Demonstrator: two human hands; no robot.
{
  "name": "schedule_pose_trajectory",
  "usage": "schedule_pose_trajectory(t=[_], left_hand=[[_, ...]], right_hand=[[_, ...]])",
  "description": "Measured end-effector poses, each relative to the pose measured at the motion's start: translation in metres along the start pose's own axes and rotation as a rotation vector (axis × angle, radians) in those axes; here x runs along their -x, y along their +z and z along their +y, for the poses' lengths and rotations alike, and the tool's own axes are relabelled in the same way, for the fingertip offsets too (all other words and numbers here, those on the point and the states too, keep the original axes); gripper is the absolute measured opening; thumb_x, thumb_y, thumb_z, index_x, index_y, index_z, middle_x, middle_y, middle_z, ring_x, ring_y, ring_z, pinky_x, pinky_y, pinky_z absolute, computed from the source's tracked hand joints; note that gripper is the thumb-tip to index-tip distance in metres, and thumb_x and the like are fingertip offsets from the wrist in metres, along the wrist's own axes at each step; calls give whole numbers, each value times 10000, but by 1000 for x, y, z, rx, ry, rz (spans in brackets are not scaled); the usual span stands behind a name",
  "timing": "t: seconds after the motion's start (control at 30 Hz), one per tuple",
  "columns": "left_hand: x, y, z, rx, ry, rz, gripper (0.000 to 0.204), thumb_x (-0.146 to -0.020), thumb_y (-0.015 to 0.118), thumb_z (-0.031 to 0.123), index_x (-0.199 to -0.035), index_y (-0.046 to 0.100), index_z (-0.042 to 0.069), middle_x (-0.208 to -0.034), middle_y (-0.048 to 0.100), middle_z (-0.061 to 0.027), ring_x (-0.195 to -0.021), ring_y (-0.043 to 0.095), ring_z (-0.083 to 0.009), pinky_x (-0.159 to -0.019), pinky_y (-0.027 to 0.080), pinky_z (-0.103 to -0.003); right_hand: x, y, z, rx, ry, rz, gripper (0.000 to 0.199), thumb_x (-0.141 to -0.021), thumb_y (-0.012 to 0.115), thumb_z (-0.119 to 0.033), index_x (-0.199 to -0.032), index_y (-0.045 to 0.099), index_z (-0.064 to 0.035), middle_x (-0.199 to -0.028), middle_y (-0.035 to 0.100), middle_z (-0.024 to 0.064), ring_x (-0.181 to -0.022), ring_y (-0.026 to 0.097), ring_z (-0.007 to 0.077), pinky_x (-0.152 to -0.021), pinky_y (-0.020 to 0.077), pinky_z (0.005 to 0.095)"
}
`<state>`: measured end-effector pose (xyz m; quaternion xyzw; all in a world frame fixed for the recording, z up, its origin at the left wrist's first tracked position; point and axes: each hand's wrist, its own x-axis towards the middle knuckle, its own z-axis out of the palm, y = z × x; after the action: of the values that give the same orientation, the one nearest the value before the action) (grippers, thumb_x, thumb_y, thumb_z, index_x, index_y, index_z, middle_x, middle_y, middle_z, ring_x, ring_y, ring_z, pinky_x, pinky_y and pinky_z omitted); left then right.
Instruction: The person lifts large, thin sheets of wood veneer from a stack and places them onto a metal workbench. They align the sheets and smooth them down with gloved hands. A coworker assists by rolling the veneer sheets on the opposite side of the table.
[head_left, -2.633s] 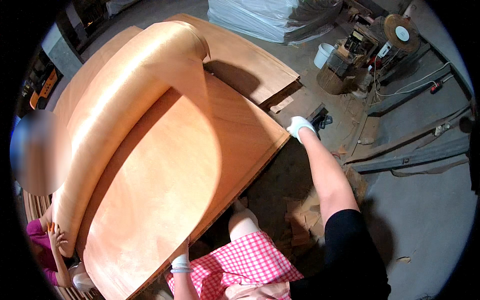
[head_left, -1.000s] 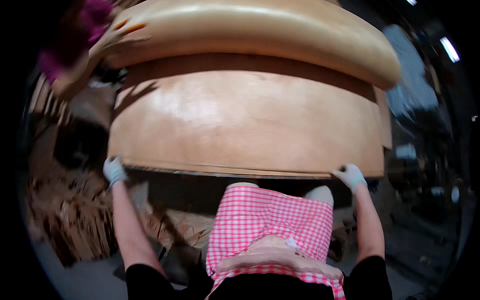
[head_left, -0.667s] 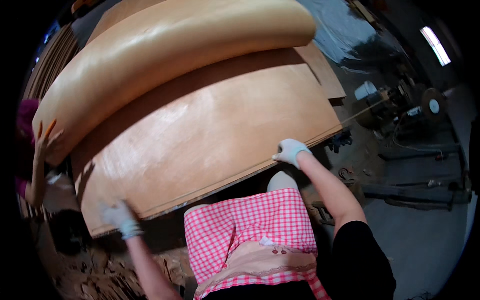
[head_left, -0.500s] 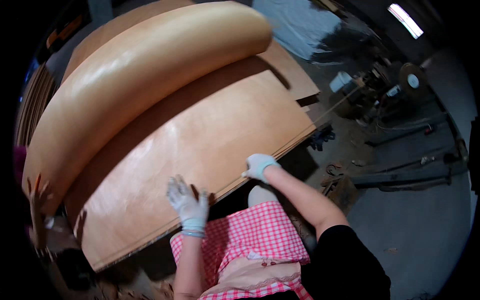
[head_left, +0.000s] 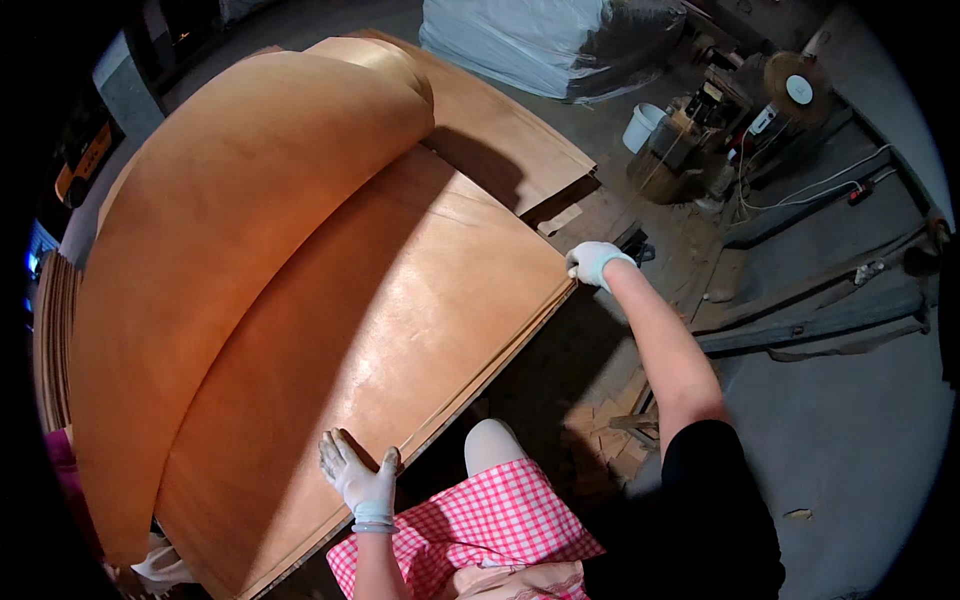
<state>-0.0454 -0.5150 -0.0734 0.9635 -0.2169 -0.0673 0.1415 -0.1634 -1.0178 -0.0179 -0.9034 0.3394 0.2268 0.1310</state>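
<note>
A stack of thin reddish-brown wood veneer sheets [head_left: 470,260] lies in front of me. Near its front edge my left hand [head_left: 362,485], in a white glove, rests on the top sheet with fingers stretched and thumb apart. At the right corner my gloved right hand [head_left: 597,263] is closed, its curled fingers gripping the veneer sheet's corner. Across the far side a large veneer sheet [head_left: 230,200] bends up and over, casting a shadow on the stack. Its lower left end hangs beside a co-worker's white-gloved hand [head_left: 163,565], partly hidden.
More veneer [head_left: 510,130] lies beyond the stack. A plastic-wrapped pile [head_left: 510,45] stands at the back, with a white bucket [head_left: 642,127] and a machine with a round disc [head_left: 797,88] to the right. Metal rails [head_left: 830,315] run along the right floor; stacked sheets [head_left: 55,340] stand far left.
My right hand has moved right and away along the edge to the corner. My left hand stays flat near the front edge. The curved sheet has swung lower and left as my view shifted.
</note>
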Motion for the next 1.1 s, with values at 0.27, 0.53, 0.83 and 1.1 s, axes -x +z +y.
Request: schedule_pose_trajectory(t=[0.27, 0.53, 0.83, 1.1], left_hand=[[4, 0, 6, -7, -45, -11, 983, -700, 737, 433, -1433, 286, -43, -1501, 270, -236, -1407, 213, -369, -1164, 126, -466], [53, -8, 27, 380, 309, 153, 262, -785, 716, 229, -986, 663, 69, -931, 658, -148, -862, 632, -329, -763, 505, -430], [101, -61, 11, 1063, 373, 241, 279, -746, 715, 163, -986, 643, 40, -933, 629, -119, -846, 615, -263, -737, 509, -342], [144, -72, -103, 1375, -281, 467, 77, -784, 617, -60, -809, 641, 9, -773, 643, -44, -732, 611, -120, -674, 509, -267]], right_hand=[[-38, 41, 42, -273, 344, 259, 439, -826, 662, -313, -1109, 638, 22, -1146, 618, 244, -1097, 568, 400, -923, 463, 446], [80, 94, -74, -731, -140, 1008, 189, -911, 600, -162, -983, 587, 12, -929, 630, 129, -846, 582, 265, -836, 462, 372], [267, 132, -286, -1066, -735, -42, 190, -873, 644, -179, -893, 577, -2, -1320, 508, 220, -1115, 536, 207, -928, 433, 311], [297, 128, -389, -926, -787, -244, 493, -892, 660, -178, -1306, 481, 22, -1287, 553, 188, -1156, 552, 234, -974, 438, 339]])
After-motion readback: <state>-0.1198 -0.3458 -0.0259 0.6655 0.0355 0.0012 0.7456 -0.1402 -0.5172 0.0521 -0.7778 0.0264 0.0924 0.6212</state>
